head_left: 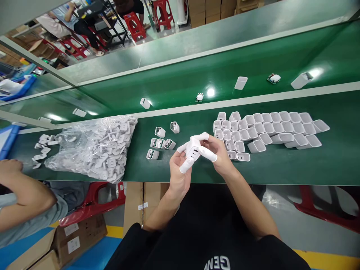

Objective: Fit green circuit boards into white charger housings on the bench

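Both my hands meet over the front of the green table, white finger covers on their thumbs and fingertips. Between them is a small white charger housing (193,150) with dark slots facing up. My left hand (180,168) grips it from the left, and my right hand (218,152) pinches it from the right. Left of my hands, several white housings with parts inside (160,143) stand in a loose group. To the right, rows of white housings (234,135) are packed together, the nearer ones with slotted ends and the farther ones (284,127) open-mouthed.
A clear plastic bag (98,146) full of small white parts lies on the left, loose pieces (43,146) beside it. Single housings (145,103) and small circuit boards (199,97) sit beyond the pale rail. A co-worker's arm (25,198) rests at the left edge.
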Motion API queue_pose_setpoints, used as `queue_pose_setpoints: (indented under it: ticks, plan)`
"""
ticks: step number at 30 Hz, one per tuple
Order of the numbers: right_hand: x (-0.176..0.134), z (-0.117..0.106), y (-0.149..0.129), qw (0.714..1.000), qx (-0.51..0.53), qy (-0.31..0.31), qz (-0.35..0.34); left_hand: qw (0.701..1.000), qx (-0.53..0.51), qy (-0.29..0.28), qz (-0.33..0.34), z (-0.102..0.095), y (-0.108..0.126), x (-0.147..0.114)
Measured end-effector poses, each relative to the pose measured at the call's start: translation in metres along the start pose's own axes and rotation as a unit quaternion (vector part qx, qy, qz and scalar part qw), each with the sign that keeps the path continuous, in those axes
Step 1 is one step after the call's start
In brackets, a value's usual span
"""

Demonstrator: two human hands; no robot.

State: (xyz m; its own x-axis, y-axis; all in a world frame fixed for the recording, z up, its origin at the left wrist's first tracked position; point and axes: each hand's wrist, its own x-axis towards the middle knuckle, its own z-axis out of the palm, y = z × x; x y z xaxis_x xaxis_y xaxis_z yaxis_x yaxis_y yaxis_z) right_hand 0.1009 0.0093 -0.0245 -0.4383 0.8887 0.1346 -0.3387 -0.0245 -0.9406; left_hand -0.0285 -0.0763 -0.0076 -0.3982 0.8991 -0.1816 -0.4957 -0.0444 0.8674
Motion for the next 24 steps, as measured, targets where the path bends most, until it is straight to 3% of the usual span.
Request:
queue_pose_setpoints:
  ticks: [13, 20, 24]
  plan:
    - [0.006, 0.010, 0.003, 0.995, 0.092, 0.033, 0.017, 0.999, -0.040, 0.006, 0.026, 0.006, -0.017, -0.001]
    - [0.012, 0.015, 0.005, 0.993, 0.075, 0.009, 0.092, 0.996, -0.071, 0.039, 0.042, 0.003, -0.026, 0.006]
    - [0.015, 0.014, 0.011, 0.995, 0.059, 0.014, 0.083, 0.996, -0.069, 0.041, 0.035, 0.001, -0.028, 0.006]
